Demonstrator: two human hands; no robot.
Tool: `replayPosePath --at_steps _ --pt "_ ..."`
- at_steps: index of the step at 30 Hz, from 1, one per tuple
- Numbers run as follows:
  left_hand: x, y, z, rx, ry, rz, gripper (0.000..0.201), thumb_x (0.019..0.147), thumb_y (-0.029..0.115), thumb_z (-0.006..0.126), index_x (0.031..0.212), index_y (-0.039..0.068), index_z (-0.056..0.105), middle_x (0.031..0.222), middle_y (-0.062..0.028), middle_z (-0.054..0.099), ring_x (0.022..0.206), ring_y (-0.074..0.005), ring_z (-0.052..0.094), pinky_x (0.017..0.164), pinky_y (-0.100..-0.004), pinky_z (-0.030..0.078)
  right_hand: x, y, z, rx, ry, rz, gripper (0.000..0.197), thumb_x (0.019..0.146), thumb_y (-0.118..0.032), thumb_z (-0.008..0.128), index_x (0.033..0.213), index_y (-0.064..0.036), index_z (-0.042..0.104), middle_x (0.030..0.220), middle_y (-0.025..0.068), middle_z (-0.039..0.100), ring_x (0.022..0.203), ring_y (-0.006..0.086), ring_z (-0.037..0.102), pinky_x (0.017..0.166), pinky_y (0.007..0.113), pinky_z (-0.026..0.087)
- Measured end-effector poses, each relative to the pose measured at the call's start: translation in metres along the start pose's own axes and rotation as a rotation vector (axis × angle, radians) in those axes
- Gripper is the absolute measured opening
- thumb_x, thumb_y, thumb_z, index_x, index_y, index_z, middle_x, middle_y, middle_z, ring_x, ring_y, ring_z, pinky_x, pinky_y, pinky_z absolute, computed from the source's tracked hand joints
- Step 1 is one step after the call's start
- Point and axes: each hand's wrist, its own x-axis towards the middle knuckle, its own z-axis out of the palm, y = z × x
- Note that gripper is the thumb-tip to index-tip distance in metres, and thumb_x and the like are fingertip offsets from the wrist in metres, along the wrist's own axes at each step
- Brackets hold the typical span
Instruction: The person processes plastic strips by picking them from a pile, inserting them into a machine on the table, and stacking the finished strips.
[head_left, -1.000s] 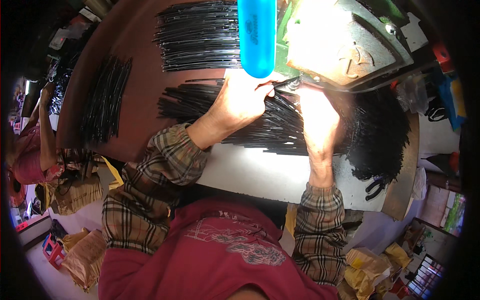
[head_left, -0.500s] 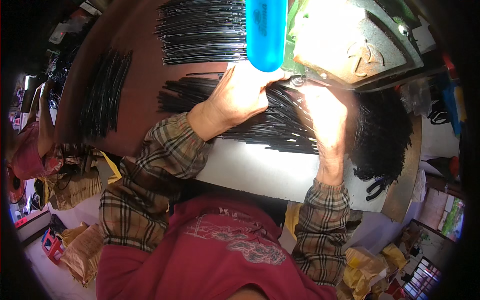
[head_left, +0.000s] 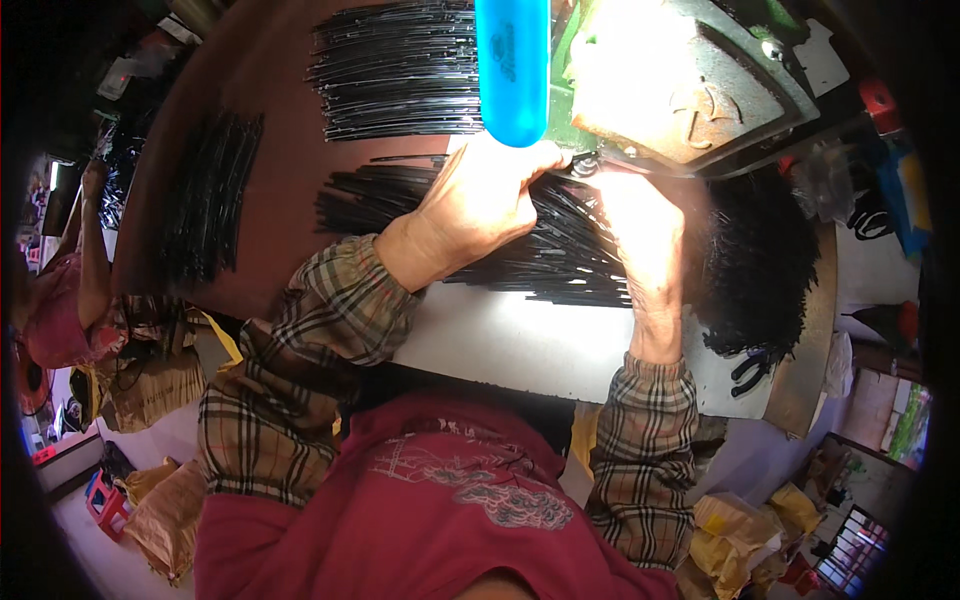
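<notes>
Black strips are lying in a loose heap on the table, directly under both hands, with their long axes running roughly left to right across the view. The left hand is closing around one end of a strip or small bundle, fingers curled, and is pressing it toward the lower edge of a press, whose bright metal body is filling the upper right. The right hand is lying just right of the left one, fingers stretched up toward the same spot beneath the press; glare is washing it out, so whether it is pinching a strip or only steadying the heap cannot be told. The working point is lying just above and between the two hands, the left hand being slightly nearer it. A blue handle is hanging down in front of the camera, just above the left knuckles. A second, neater stack of strips is lying farther up the table, and a third row is resting well apart at the left. A tangle of curled black pieces is spreading right of the right hand. Another person is sitting at the far left edge.
</notes>
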Motion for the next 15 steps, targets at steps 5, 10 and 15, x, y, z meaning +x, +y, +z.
replayPosePath --at_steps 5,10,15 --pt "0.008 0.025 -0.007 0.168 -0.149 -0.269 0.02 0.08 -0.004 0.059 0.1 -0.001 0.063 0.079 -0.0094 0.065 0.065 -0.0155 0.056 0.064 -0.025 0.047 -0.003 -0.004 -0.002 -0.214 -0.074 -0.143 0.012 0.089 -0.006 0.059 0.093 0.0 0.068 0.073 0.0017 0.064 0.062 0.0025 0.051 0.055 0.019 0.041" --pt "0.01 0.032 -0.023 -0.696 -0.193 -0.656 0.019 0.087 0.015 0.065 0.098 -0.001 0.063 0.078 -0.0045 0.064 0.065 -0.0104 0.057 0.057 -0.0222 0.046 -0.011 -0.021 0.006 -0.071 -0.14 -0.001 0.014 0.083 -0.005 0.067 0.096 0.0014 0.067 0.075 0.0014 0.063 0.062 0.0036 0.052 0.055 0.018 0.043" --pt "-0.008 0.035 0.002 -1.317 0.179 -0.782 0.018 0.088 0.009 0.063 0.099 -0.004 0.059 0.088 -0.0112 0.064 0.07 -0.0167 0.064 0.061 -0.0257 0.053 -0.04 -0.008 -0.005 0.666 -0.031 0.193 0.055 0.074 -0.007 0.078 0.12 0.0061 0.051 0.098 0.0042 0.055 0.072 0.0069 0.051 0.063 0.019 0.046"
